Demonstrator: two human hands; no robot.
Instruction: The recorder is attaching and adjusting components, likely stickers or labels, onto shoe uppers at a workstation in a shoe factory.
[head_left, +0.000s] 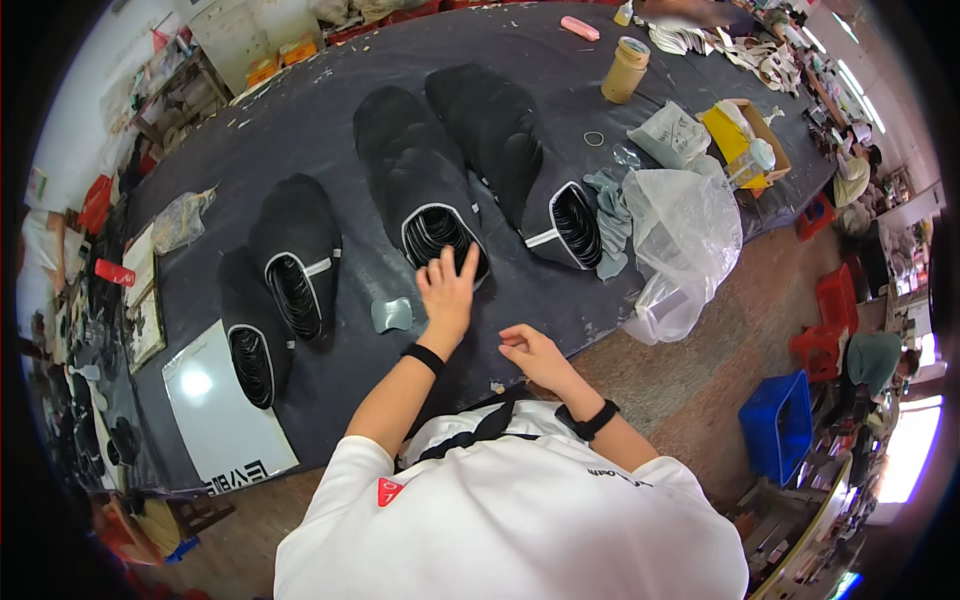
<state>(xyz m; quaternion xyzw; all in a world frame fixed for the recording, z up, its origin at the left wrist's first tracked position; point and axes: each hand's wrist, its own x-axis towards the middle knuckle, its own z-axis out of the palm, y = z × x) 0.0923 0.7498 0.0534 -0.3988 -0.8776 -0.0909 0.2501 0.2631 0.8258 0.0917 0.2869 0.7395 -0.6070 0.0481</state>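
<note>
My left hand (pixel 447 297) has its fingers spread over the near opening of a long stack of nested black fabric shoe uppers (pixel 408 160). Its fingertips are at the pale-trimmed rim; whether they press on it I cannot tell. Lower and to the right, my right hand (pixel 535 355) hovers near the table's front edge, fingers loosely bent, thumb apart, holding nothing visible. A second long stack of black uppers (pixel 490 130) lies alongside to the right. Two shorter stacks, one larger (pixel 293 225) and one smaller (pixel 245 300), lie on the left, their openings facing me.
A small grey-green curved piece (pixel 391 315) lies left of my hand on the dark-covered table (pixel 420 350). A white board (pixel 225 405) is at left. To the right are grey cloth (pixel 610 220), a clear plastic bag (pixel 690 240), a tan jar (pixel 625 70) and a yellow box (pixel 735 135).
</note>
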